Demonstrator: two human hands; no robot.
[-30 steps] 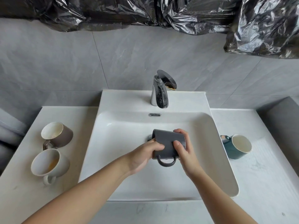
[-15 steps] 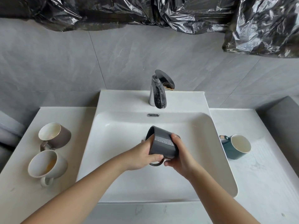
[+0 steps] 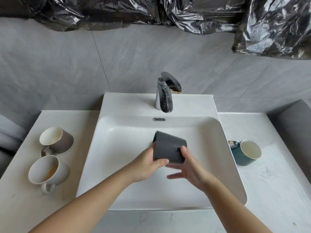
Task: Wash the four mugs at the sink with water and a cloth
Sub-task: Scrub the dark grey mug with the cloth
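Observation:
Over the white sink basin [image 3: 117, 145] a dark grey mug [image 3: 168, 145] lies tilted, its mouth turned away to the far left. My left hand [image 3: 148, 165] grips it from the near left, thumb laid across its side by the base. My right hand [image 3: 190, 169] touches the mug's right side with the thumb; its fingers stretch out blurred beneath the mug. A brown mug [image 3: 65, 140] and a white mug [image 3: 62, 172] with orange residue lie on the left counter. A dark green mug [image 3: 240, 157] lies on the right counter. No cloth shows.
A chrome and black faucet [image 3: 165, 96] stands behind the basin, with no water visibly running. White counter [image 3: 277, 182] flanks the sink on both sides. Black plastic sheeting [image 3: 185, 12] hangs along the grey tiled wall above.
The grey mug has been turned in my hands, so its handle no longer hangs toward me. My right hand has loosened from a full grip to thumb contact with the fingers spread.

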